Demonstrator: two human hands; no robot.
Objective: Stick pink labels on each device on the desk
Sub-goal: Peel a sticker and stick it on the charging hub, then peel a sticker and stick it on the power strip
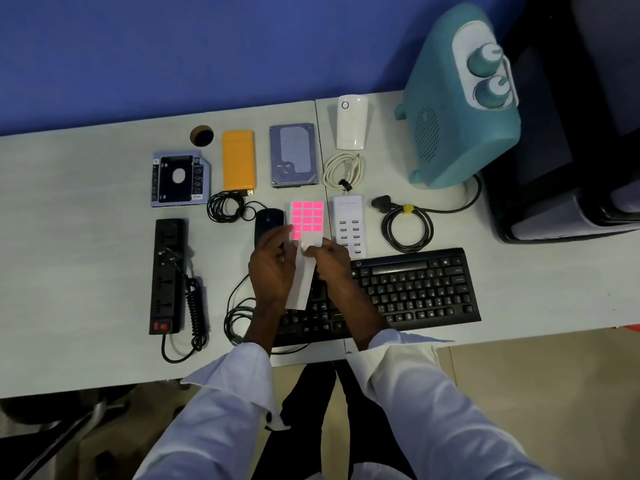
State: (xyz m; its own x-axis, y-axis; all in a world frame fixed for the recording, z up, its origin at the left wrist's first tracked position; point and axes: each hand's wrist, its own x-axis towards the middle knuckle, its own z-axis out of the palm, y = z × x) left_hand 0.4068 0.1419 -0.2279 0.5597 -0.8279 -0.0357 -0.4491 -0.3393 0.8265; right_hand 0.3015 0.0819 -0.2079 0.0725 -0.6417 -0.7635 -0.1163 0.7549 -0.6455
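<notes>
Sheet (307,220) edges sit in left hand (273,268), right hand (332,265).

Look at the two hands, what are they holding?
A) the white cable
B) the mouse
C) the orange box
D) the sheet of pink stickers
D: the left hand and the right hand both pinch the sticker sheet, one at each side edge just below its pink rows.
</notes>
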